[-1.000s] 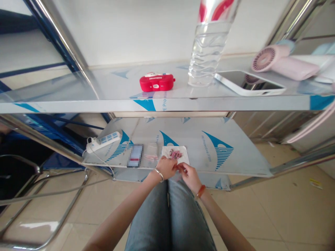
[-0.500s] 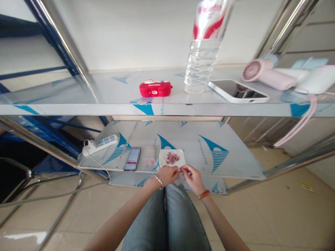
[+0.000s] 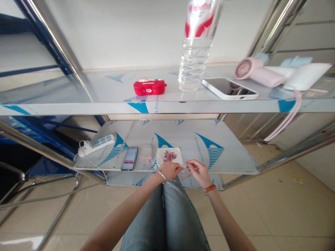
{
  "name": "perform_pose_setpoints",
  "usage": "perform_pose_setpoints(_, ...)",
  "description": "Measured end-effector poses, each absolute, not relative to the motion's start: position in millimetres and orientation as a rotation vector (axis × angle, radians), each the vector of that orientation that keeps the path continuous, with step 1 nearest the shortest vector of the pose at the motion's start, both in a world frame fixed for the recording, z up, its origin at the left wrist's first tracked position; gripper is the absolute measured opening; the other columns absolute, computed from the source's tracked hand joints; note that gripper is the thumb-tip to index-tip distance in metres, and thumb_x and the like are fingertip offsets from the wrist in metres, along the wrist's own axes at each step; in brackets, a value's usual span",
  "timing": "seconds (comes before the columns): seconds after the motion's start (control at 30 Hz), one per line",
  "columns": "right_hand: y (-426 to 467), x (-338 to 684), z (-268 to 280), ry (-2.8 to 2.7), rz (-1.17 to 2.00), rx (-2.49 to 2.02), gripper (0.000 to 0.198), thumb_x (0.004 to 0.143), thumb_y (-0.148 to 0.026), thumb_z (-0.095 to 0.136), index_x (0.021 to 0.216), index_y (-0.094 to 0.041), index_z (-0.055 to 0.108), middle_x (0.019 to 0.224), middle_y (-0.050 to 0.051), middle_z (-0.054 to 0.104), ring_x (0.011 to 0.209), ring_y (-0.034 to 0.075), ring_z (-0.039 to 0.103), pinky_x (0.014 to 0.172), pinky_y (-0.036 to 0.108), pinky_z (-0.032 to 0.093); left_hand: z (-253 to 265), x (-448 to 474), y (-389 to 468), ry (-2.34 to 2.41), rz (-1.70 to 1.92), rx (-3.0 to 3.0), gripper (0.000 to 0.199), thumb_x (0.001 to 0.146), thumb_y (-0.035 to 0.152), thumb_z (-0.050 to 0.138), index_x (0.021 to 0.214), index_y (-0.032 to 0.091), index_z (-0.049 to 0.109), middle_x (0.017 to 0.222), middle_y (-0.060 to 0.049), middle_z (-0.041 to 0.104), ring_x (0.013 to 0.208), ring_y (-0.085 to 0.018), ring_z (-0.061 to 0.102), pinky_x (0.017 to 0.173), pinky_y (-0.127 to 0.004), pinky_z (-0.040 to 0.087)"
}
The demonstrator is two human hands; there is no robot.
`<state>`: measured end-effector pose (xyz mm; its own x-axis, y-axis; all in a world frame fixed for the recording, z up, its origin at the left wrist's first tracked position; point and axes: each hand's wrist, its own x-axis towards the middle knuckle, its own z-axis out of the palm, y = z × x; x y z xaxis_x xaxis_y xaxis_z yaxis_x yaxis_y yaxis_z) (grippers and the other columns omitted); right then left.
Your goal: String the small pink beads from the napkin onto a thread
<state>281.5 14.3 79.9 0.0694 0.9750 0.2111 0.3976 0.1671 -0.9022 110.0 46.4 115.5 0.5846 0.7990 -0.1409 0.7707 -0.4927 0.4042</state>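
Note:
Over the front edge of the lower shelf, my left hand [image 3: 171,170] and my right hand [image 3: 199,172] are close together, fingers pinched. Between them is a small clear plastic bag [image 3: 186,173], gripped at its top by both hands. Just behind my left hand lies a white sheet [image 3: 161,152], perhaps tissue or a flat pouch. A cluster of small pink and dark bead-like pieces [image 3: 170,156] rests on it. To the left is a stack of clear plastic bags [image 3: 146,153] with reddish edges. Whether the held bag contains anything, I cannot tell.
A blurred-out phone [image 3: 129,158] and a white power strip [image 3: 96,144] with its cable lie left on the lower shelf [image 3: 188,130]. The upper shelf holds a red earbud case [image 3: 149,87], a water bottle [image 3: 195,59], a white phone [image 3: 230,89] and a pink handheld fan [image 3: 259,71].
My hands have moved slightly apart, the right one shifting right, and the clear bag shows more between them. The whole view has shifted a little.

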Motion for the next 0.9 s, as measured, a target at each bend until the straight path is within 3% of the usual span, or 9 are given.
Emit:
perform_pose_setpoints(0.33,39,310,24,-1.339,0.706,-1.519,0.040,0.073,-0.057,0.052,0.074,-0.018,0.063,0.066,0.006,0.066,0.060,0.021,0.061,0.057,0.033,0.048,56,142,86,1.222,0.307,2.097,0.034,0.084,0.042,0.051,0.066,0.014,0.060,0.059,-0.002,0.064,0.057,-0.012,0.058,0.056,-0.020,0.041)
perform_pose_setpoints(0.43,69,324,5,-1.265,0.554,-1.681,0.037,0.072,-0.053,0.050,0.068,-0.018,0.062,0.059,0.006,0.065,0.058,0.020,0.059,0.057,0.033,0.047,45,160,98,1.348,0.418,2.078,0.026,0.086,0.034,0.050,0.088,0.011,0.060,0.084,-0.009,0.067,0.075,-0.016,0.062,0.066,-0.023,0.044)
perform_pose_setpoints(0.57,102,340,-12,-1.235,0.484,-1.780,0.027,0.074,-0.040,0.049,0.066,-0.017,0.061,0.063,0.010,0.066,0.062,0.023,0.060,0.062,0.035,0.047,38,175,94,1.405,0.469,2.125,0.031,0.082,0.026,0.054,0.109,0.010,0.053,0.111,-0.018,0.060,0.101,-0.025,0.057,0.085,-0.035,0.043)
perform_pose_setpoints(0.67,109,346,-16,-1.248,0.442,-1.818,0.023,0.077,-0.032,0.049,0.075,-0.015,0.063,0.077,0.015,0.068,0.073,0.025,0.062,0.071,0.038,0.047,31,181,76,1.323,0.443,2.208,0.034,0.079,0.019,0.057,0.112,0.012,0.053,0.121,-0.018,0.055,0.113,-0.030,0.051,0.094,-0.040,0.039)
perform_pose_setpoints(0.77,94,346,-18,-1.295,0.345,-1.820,0.029,0.079,-0.027,0.049,0.098,-0.009,0.062,0.106,0.022,0.063,0.098,0.029,0.058,0.087,0.041,0.041,21,187,56,1.239,0.430,2.274,0.041,0.079,0.014,0.053,0.120,0.013,0.050,0.136,-0.017,0.044,0.126,-0.029,0.040,0.103,-0.039,0.031)
perform_pose_setpoints(0.9,56,339,-29,-1.705,0.120,-1.734,0.038,0.086,-0.020,0.039,0.119,-0.010,0.054,0.124,0.018,0.056,0.115,0.027,0.050,0.097,0.042,0.037,7,196,43,1.172,0.345,2.432,0.051,0.081,0.016,0.048,0.131,0.009,0.040,0.140,-0.018,0.040,0.131,-0.028,0.034,0.108,-0.038,0.027)
